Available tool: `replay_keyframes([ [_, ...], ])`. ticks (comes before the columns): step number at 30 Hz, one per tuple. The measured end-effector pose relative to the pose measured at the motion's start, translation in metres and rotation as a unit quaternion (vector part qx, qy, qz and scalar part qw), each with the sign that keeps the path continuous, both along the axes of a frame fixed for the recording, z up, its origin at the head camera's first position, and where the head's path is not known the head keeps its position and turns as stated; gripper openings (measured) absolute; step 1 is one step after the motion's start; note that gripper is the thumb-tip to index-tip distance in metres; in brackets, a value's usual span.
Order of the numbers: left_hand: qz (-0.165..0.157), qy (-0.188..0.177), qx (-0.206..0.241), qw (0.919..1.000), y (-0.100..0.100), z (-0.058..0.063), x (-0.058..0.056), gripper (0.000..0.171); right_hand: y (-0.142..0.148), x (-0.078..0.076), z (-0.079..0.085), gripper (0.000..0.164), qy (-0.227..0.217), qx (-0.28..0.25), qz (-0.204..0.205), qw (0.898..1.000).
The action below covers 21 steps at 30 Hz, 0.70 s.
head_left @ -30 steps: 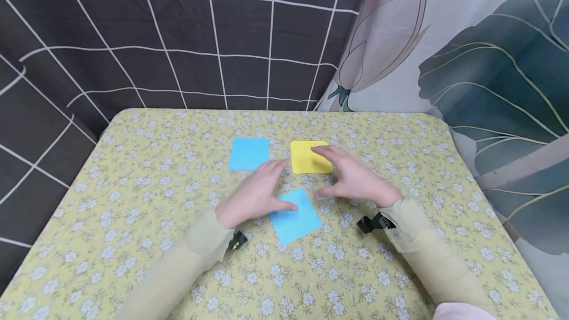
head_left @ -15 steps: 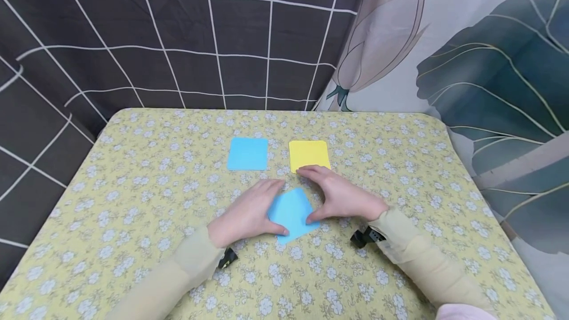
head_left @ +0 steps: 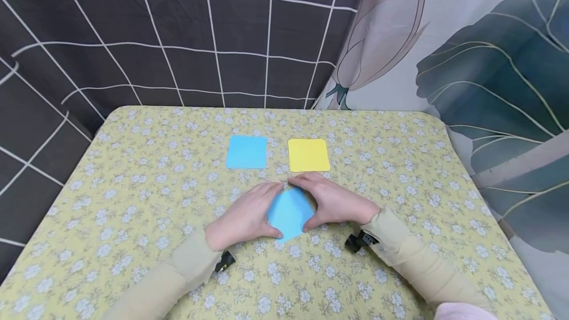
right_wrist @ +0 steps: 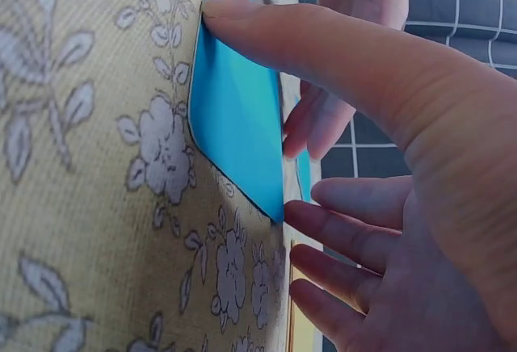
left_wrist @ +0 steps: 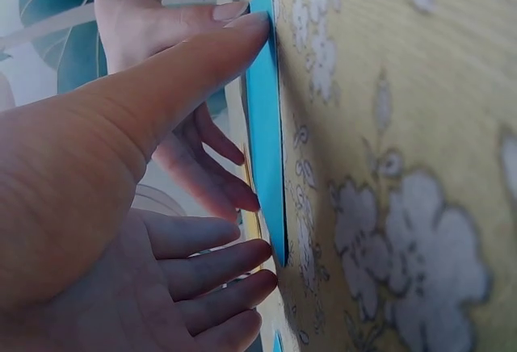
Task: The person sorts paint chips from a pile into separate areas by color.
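A blue square card (head_left: pixel 290 214) lies turned at an angle on the flowered cloth, between both hands. My left hand (head_left: pixel 249 214) lies along its left side. In the left wrist view, the left thumb (left_wrist: pixel 218 49) is at the card's near edge, and the relaxed fingers (left_wrist: pixel 222 287) reach toward its far corner. My right hand (head_left: pixel 335 200) flanks the card's right side. In the right wrist view, the right thumb (right_wrist: pixel 258 25) touches the near edge, with fingers (right_wrist: pixel 347 231) spread close to another corner. The index fingertips nearly meet beyond the card in the head view.
Farther back on the table (head_left: pixel 146 162) lie a second blue square card (head_left: pixel 246 152) and, to its right, a yellow square card (head_left: pixel 308 155). A dark curtain with white grid lines (head_left: pixel 178 28) hangs behind, with a leaf-patterned curtain (head_left: pixel 498 78) at right.
Both hands have come down nearer the body and closed in on the angled blue card from either side. The right hand has left the yellow card, which is now fully visible.
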<state>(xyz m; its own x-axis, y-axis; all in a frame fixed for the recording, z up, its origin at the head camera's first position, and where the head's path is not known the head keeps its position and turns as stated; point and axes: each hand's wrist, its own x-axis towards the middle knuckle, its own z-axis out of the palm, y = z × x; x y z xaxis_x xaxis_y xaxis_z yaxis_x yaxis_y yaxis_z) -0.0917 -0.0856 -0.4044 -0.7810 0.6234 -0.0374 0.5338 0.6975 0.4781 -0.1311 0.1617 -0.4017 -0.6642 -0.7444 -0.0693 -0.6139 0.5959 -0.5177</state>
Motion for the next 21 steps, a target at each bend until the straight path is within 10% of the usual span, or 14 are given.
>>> replay_keyframes([
  [21, 0.000, -0.023, 0.035, 0.9991, -0.0014, 0.0015, 0.0019, 0.100, -0.0015, 0.0031, -0.0002, 0.091, 0.003, -0.007, -0.031, 0.999],
])
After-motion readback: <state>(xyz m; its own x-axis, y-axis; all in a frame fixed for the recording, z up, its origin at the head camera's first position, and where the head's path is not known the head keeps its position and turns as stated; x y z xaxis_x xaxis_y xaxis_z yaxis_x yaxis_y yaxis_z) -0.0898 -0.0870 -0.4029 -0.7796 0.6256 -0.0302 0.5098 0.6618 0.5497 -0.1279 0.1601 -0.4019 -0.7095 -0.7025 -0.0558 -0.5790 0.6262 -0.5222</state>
